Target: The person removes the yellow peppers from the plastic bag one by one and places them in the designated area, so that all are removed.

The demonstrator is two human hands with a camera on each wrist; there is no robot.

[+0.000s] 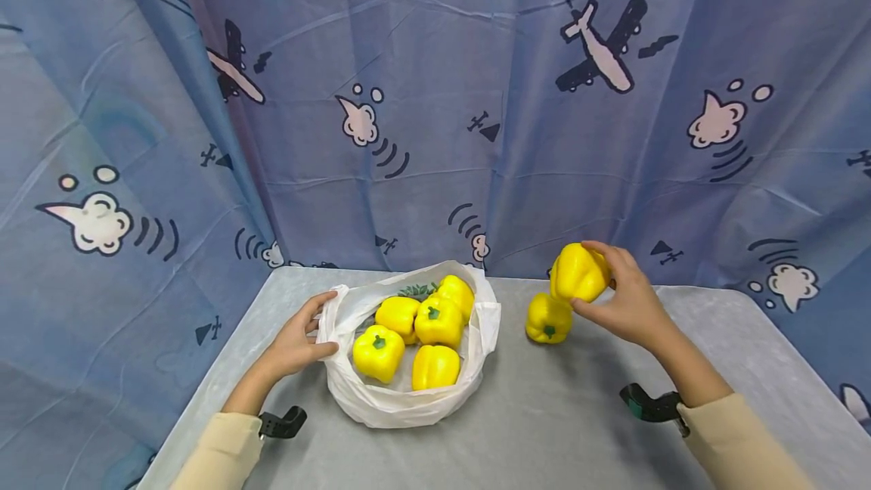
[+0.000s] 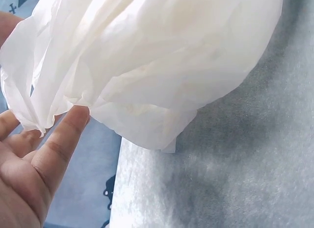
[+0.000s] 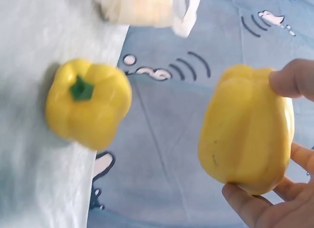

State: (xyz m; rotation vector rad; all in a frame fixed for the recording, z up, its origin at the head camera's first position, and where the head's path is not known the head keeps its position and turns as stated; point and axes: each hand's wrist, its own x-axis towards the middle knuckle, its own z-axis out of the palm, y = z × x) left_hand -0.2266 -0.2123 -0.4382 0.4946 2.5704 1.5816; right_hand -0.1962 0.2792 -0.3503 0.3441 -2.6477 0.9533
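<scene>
My left hand holds the left rim of a white plastic bag, which stands with its mouth spread. In the left wrist view, the bag's thin folds hang over my fingers. Several yellow bell peppers lie inside, one with a green stem at the left. My right hand grips another yellow bell pepper between thumb and fingers, raised above the table. Just below it, a second bell pepper sits on the table; its green stem shows in the right wrist view.
The grey-covered table ends at the back against a blue curtain printed with planes and clouds. Dark straps with camera mounts sit on both wrists, the right mount close above the table.
</scene>
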